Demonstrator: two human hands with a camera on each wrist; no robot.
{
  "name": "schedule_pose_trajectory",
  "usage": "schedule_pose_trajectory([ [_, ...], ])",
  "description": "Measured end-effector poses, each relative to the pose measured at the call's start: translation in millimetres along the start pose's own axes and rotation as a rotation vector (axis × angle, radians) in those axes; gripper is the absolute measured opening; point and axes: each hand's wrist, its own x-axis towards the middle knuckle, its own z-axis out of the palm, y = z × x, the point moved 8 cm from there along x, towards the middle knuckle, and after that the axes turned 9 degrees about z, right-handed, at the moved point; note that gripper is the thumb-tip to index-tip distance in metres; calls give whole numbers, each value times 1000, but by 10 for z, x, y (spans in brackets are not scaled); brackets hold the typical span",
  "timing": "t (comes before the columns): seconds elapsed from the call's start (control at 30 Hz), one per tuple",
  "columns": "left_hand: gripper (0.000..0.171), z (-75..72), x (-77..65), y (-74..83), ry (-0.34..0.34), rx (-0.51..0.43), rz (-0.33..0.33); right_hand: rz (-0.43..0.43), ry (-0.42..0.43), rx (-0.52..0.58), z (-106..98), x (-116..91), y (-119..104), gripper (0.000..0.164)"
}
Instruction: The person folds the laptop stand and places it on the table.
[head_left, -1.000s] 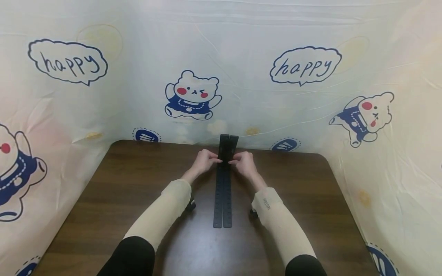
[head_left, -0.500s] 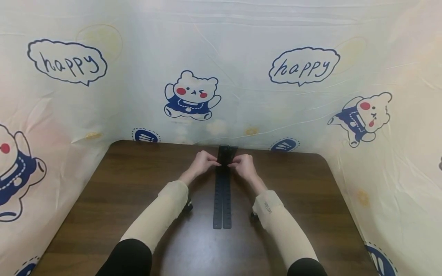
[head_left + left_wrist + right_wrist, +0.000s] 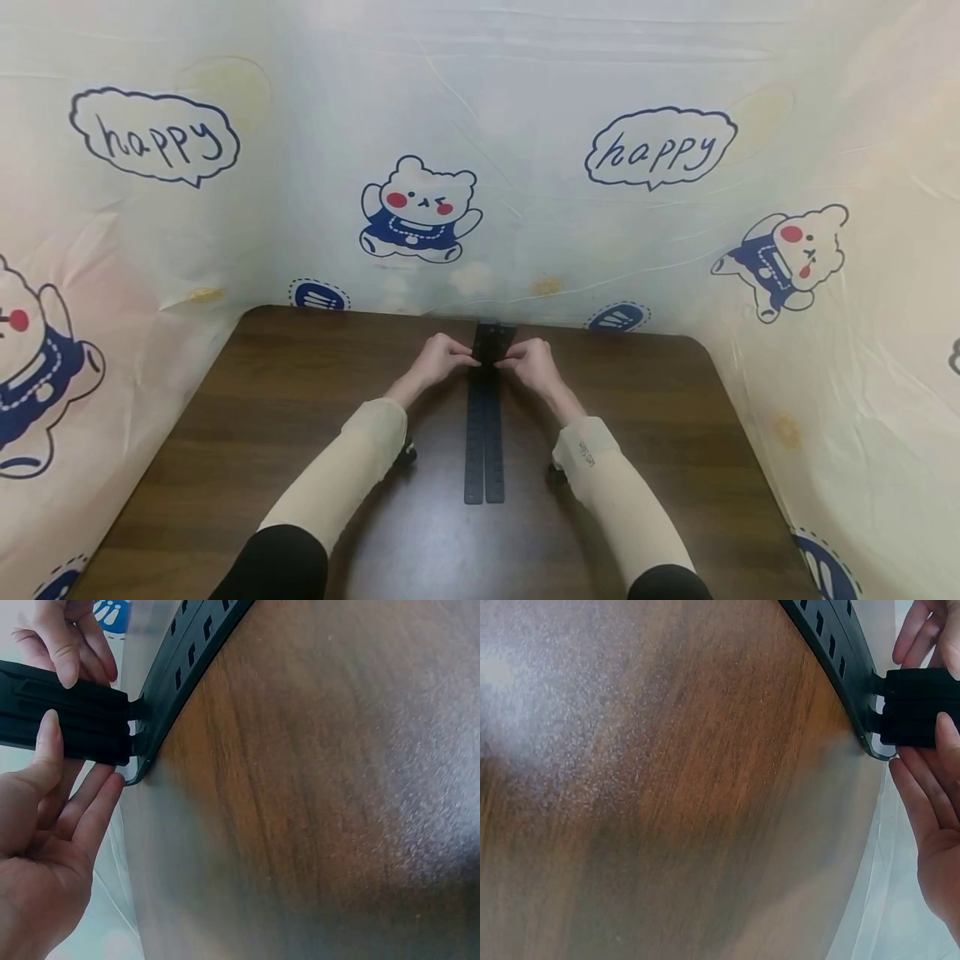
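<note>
A black plastic folding stand [image 3: 484, 442] lies lengthwise down the middle of the table in the head view. It has two long parallel strips. In the left wrist view, notched slots run along its strip [image 3: 196, 646], and two small tabs link that strip to a ribbed black panel [image 3: 94, 720]. My left hand [image 3: 438, 358] pinches the panel's left side, thumb on its face and fingers beneath. From the other side, my right hand [image 3: 531, 363] pinches it too. The right wrist view shows the same panel [image 3: 915, 682] between both hands, partly cut off.
The brown wooden table [image 3: 300, 400] has its far edge just beyond the hands. Behind it hangs a pale curtain [image 3: 540, 225] printed with bears and the word "happy", which also flanks both sides.
The panel's raised far end has come down, now ending near the table's far edge. Both hands have lowered slightly with it, keeping their hold.
</note>
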Motion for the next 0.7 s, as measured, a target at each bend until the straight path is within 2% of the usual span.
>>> schedule_pose_trajectory([
  [0.2,14,10,-36,34,-3,-6,14,3,17,-40,25,-60,9,5],
  [0.4,14,34,-82,79,-43,8,51,25,-2,-7,66,-138,57,7],
  [0.53,15,69,-106,92,-61,18,94,-13,-16,-2,91,-193,78,17],
  [0.7,21,93,-155,121,-64,27,122,-61,-18,24,89,-252,68,17],
])
